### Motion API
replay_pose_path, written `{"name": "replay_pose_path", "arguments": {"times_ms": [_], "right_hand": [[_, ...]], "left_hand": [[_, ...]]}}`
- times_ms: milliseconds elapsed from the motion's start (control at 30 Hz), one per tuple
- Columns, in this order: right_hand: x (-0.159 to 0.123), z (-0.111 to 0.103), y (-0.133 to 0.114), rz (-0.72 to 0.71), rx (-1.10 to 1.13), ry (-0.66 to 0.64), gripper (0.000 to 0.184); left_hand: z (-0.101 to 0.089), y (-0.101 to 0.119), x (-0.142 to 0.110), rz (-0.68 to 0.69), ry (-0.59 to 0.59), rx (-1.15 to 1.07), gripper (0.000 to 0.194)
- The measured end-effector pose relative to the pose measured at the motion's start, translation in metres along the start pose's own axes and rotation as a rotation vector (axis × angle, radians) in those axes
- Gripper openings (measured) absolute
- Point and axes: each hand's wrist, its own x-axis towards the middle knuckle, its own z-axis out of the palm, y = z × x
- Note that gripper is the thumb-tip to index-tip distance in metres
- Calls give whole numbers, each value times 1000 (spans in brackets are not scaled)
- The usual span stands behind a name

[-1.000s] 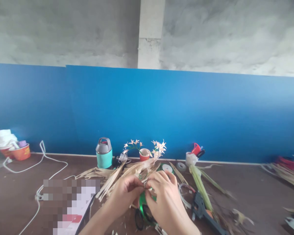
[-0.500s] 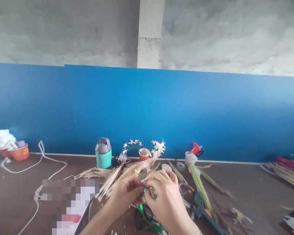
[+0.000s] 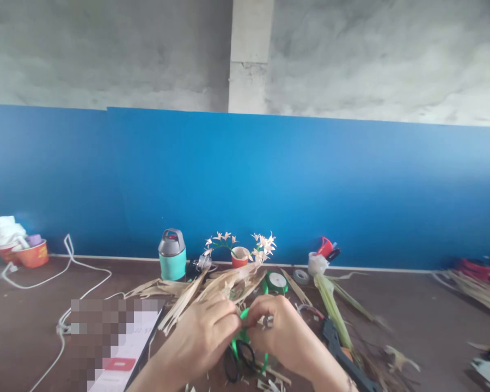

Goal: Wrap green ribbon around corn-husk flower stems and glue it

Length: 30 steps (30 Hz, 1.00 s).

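Note:
My left hand (image 3: 206,332) and my right hand (image 3: 275,329) meet fingertip to fingertip at the lower middle, both pinched closed. Whatever lies between them is small and mostly covered by the fingers. Bright green tape (image 3: 245,314) shows right at the fingertips; whether they grip it I cannot tell. Below the hands lie black-handled scissors (image 3: 245,354) with green strip around them. Just beyond the right hand is a spool of green tape (image 3: 277,281). Dry pale husk strips (image 3: 218,283) spread out behind both hands.
At the back stand a turquoise flask (image 3: 173,264) and a red paper cup (image 3: 240,258) with pale husk flowers (image 3: 263,247) beside it. A black glue gun (image 3: 338,345) and a green stalk (image 3: 332,310) lie right. A phone (image 3: 124,348) and white cable (image 3: 67,316) are left.
Both hands have turned at the wrists, the left one now showing its back. The fingertips stay together, and the green spool behind the right hand is more exposed.

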Motion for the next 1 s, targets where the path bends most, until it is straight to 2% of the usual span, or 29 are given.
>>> {"name": "replay_pose_path", "arguments": {"times_ms": [67,167,267,367,600,667,733,800,900,1000], "right_hand": [[1,0,4,59,-16,-13,17],[1,1,8,97,-60,-14,17],[1,3,11,104,-81,-4,17],[0,3,13,120,-68,0,19],[-1,2,13,105,-80,27,17],[-1,2,11,134,-106,12,15],[0,0,9,145,-105,4,9],[2,-3,6,89,-58,4,8],[7,-8,4,-7,123,62,30],[12,-9,6,24,325,131,37]], "left_hand": [[3,5,1,26,15,135,24],[9,10,2,26,45,220,25],[12,12,3,25,-8,265,25],[11,13,4,-8,-78,280,24],[17,12,2,23,-18,274,27],[21,11,2,-20,1,230,25],[24,9,3,-133,39,87,22],[25,5,4,-303,105,-158,18],[24,0,7,-649,195,-639,16],[22,-3,7,-928,243,-1187,18]]}}
